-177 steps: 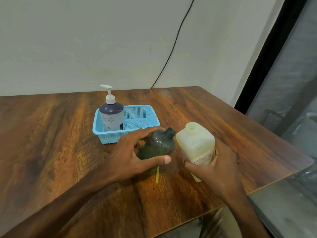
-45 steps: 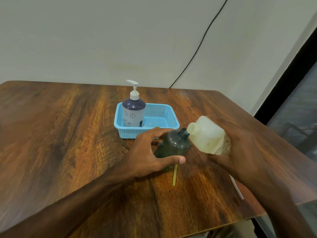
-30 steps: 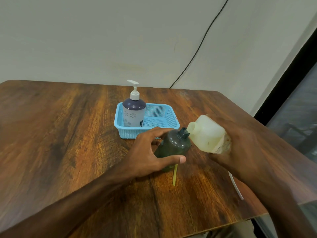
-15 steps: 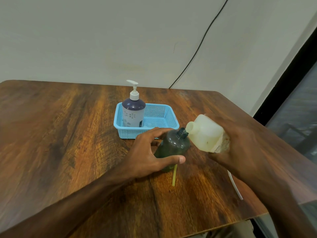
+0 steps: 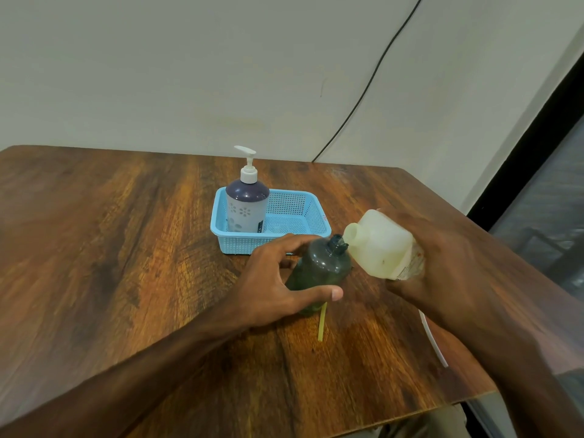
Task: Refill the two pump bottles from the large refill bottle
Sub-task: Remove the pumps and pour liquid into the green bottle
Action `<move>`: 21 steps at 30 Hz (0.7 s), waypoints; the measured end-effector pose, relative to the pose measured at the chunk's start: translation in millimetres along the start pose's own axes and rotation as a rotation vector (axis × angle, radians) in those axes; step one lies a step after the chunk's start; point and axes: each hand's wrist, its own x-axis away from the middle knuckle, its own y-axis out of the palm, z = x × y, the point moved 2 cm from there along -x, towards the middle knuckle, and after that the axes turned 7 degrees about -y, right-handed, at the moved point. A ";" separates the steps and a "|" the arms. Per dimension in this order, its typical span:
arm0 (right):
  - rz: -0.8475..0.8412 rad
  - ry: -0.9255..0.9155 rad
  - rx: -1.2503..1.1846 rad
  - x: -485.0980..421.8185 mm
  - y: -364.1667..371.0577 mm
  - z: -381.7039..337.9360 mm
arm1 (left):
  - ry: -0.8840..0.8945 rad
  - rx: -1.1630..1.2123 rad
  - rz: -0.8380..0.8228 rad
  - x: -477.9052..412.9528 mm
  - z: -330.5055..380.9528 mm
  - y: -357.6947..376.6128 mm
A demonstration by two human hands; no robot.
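Note:
A dark green bottle (image 5: 319, 267) without its pump stands on the wooden table (image 5: 126, 263), gripped around its body by my left hand (image 5: 275, 286). My right hand (image 5: 442, 267) holds the cream refill bottle (image 5: 379, 245) tilted to the left, its open mouth touching the green bottle's neck. A second pump bottle (image 5: 246, 207), purple and white with a white pump, stands upright in the left part of a blue basket (image 5: 316, 222) behind the green bottle.
A thin yellow tube (image 5: 321, 324) lies on the table just in front of the green bottle. A white strip (image 5: 433, 339) lies near the right edge, partly under my right forearm. A black cable (image 5: 363, 96) runs down the wall behind the table.
The refill bottle has gone from upright on the table to lifted and tilted; over the last second its mouth has moved left onto the green bottle's neck. My left hand stayed put.

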 end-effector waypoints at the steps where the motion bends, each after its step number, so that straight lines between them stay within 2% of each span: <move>1: 0.000 -0.001 -0.005 0.1 0.6 0.2 | -0.001 0.001 0.002 -0.2 0.0 0.0; 21: 0.004 -0.039 0.010 -6.8 0.1 0.8 | 0.004 0.010 0.011 -1.2 -1.3 0.7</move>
